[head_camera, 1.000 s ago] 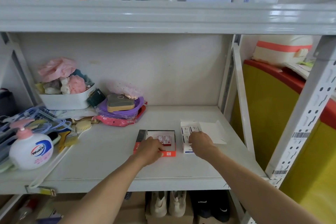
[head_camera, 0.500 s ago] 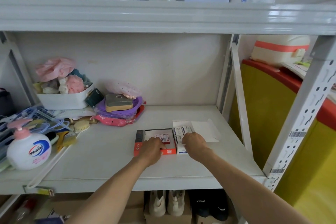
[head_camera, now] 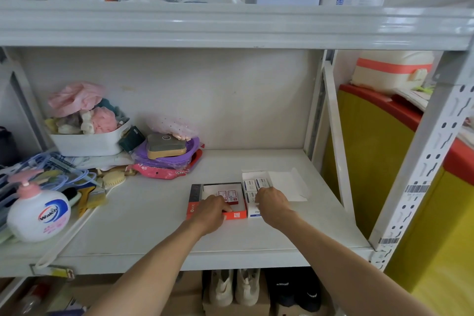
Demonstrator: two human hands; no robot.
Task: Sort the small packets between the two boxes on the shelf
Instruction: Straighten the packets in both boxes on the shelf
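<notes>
A shallow red box (head_camera: 195, 198) lies on the shelf with red-and-white small packets (head_camera: 229, 196) inside. Touching its right side is a white box (head_camera: 281, 181) with its lid flapped open, holding white packets with blue print (head_camera: 256, 183). My left hand (head_camera: 210, 211) lies over the red box's front wall, thumb on the orange front edge and fingers reaching inside beside the red packets. My right hand (head_camera: 272, 203) covers the front part of the white box, its fingertips down on the white packets and hidden from me.
At the left stand a soap pump bottle (head_camera: 38, 215), brushes (head_camera: 112, 179), a white tub of bath puffs (head_camera: 87, 143) and a purple bag pile (head_camera: 166, 159). A shelf post (head_camera: 423, 161) rises at the right. Shoes (head_camera: 234, 287) sit below.
The gap between the two boxes has closed; the white box now sits against the red one. Both hands stay on their boxes.
</notes>
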